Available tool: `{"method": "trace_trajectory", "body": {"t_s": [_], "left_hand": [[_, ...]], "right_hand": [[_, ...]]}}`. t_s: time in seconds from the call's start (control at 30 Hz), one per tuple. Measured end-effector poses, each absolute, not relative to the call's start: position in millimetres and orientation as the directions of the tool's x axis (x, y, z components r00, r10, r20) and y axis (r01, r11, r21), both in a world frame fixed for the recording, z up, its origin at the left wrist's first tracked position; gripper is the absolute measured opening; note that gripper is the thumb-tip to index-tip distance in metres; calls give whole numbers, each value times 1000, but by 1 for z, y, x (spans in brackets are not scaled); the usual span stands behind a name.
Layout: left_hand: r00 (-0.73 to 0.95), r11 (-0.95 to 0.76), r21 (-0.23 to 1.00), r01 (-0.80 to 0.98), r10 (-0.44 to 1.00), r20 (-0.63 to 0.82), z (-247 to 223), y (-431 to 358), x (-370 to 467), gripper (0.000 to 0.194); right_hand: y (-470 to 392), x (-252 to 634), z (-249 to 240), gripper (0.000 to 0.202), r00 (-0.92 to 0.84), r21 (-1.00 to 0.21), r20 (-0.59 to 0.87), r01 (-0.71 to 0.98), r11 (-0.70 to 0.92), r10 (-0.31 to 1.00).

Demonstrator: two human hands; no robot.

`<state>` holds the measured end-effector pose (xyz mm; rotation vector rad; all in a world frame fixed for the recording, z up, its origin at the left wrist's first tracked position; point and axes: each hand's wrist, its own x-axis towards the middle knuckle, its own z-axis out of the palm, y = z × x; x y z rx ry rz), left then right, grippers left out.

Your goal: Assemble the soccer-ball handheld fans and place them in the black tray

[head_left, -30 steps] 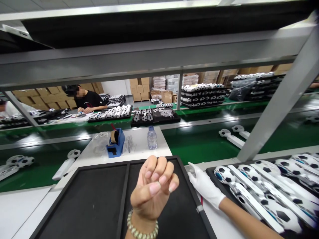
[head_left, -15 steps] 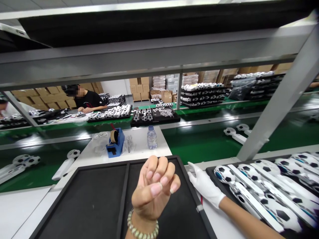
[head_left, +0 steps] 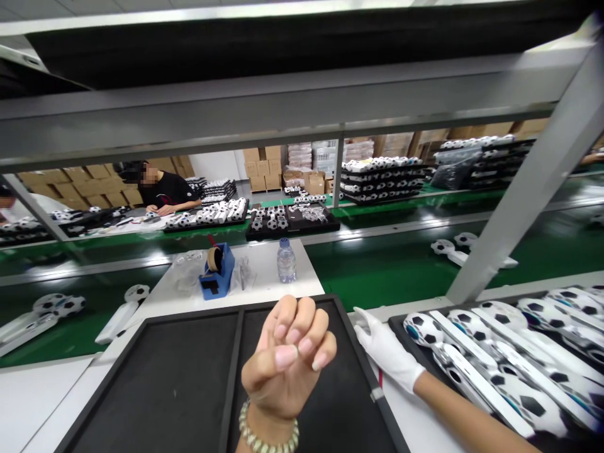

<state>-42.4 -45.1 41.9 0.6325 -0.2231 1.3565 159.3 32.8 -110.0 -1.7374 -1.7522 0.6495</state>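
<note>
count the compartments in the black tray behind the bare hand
2: left compartment; right compartment, partly hidden by the left hand. The tray runs out of frame, possibly hiding more.

Black tray (head_left: 155, 377) on white table (head_left: 305, 280)

Head-worn view, forward and down across the black tray (head_left: 160, 377).

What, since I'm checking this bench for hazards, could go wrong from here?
The bare left hand might smudge the white ball-patterned pieces; only the right hand is gloved. The bracelet could snag on the black tray. The upright bottle, standing beyond that tray, might tip if the tray shifts into it.
</note>
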Motion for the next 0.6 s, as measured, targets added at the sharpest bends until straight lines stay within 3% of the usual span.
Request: {"method": "trace_trajectory", "body": {"t_s": [0.5,0.6], "left_hand": [[192,52,323,-945,887,419,40,-41,-48,33],[229,52,478,-877,919,321,35,-34,-44,27]], "right_hand": [[36,160,-118,46,28,-712,115,699,63,993],[31,157,-114,45,13,-670,268,721,177,963]]}}
